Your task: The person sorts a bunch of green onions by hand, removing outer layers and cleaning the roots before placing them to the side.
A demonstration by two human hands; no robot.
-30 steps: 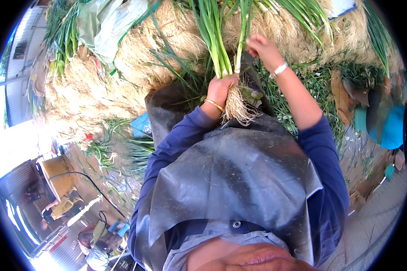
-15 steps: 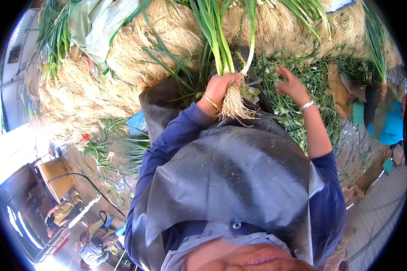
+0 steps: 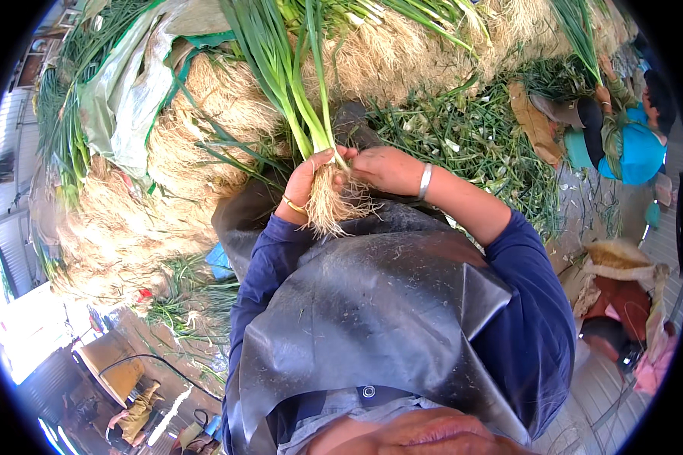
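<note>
A bunch of spring onions (image 3: 303,114) stands upright in front of me, tilted slightly left, with long green leaves and pale stalks. My left hand (image 3: 302,182) is wrapped round the stalks just above the roots. Below the fist hangs a tuft of stringy, cream-coloured roots (image 3: 328,203). From the right, my right hand (image 3: 388,168) meets the bunch, its fingers closed at the base of the rightmost stalk, close to my left fingers. The right fingertips are partly hidden. A dark, shiny apron (image 3: 372,296) covers my lap beneath the roots.
Heaped spring onions with roots outward (image 3: 227,114) form a bank ahead and left, partly under a pale plastic sheet (image 3: 117,98). Green trimmings (image 3: 463,144) litter the ground to the right. Another person in a blue garment (image 3: 633,148) works at far right; a person in red (image 3: 618,303) is lower right.
My right hand has come in from the right, its fingers closing at the stalk bases. The view has shifted, so the bunch and my left hand appear farther left and lower.
</note>
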